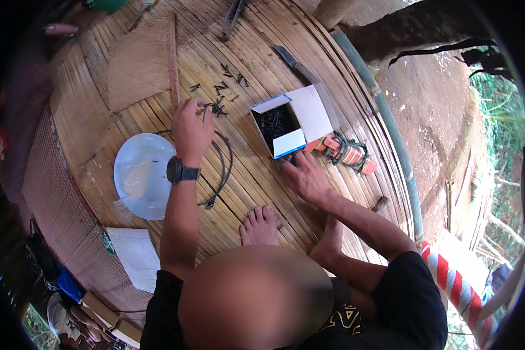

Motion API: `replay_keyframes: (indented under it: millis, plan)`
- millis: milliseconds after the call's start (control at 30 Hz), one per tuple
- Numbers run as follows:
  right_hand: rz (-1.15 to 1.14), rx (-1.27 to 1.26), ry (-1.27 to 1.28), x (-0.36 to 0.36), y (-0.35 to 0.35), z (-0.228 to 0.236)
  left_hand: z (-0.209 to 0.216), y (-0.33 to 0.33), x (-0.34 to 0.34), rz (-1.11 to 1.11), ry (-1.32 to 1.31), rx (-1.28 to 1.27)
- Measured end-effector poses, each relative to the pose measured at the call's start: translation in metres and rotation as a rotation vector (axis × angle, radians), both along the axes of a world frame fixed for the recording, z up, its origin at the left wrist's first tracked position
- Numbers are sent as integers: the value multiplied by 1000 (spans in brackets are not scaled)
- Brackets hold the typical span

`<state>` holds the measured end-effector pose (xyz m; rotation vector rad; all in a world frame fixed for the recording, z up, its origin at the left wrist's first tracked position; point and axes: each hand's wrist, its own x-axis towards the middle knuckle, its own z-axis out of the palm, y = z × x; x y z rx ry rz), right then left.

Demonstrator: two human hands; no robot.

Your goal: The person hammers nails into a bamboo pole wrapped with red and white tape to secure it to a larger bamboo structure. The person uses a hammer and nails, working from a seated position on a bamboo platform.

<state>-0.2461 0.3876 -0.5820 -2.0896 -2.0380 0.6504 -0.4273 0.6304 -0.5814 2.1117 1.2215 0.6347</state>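
My left hand [193, 131], with a dark watch on its wrist, reaches to a small pile of dark screws [218, 108] on the bamboo slats. Its fingers are bent together at the pile's edge; what lies between them is too small to make out. An open white and blue cardboard box [289, 143] stands to the right, with many dark screws [277, 121] inside. My right hand [307, 178] is at the box's near edge, fingers curled, their tips partly hidden. More loose screws [221, 87] lie scattered beyond my left hand.
A pale plastic plate [157, 198] sits left of a black cable [230, 166]. Beside the box is an orange tool wrapped in dark cord [351, 155]; a knife [286, 56] lies beyond. Cardboard [140, 67], pliers-like tool [230, 23] and a white board [135, 256] rest around the bamboo platform [256, 76].
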Motion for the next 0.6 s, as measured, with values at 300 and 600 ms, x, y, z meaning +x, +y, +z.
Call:
replay_keyframes:
  millis: [300, 600]
  plan:
    - [100, 24, 118, 4, 2, -6, -6, 10, 3, -298, 307, 251]
    - [95, -69, 109, 3, 10, 5, -9, 7, 8, -340, 164, 30]
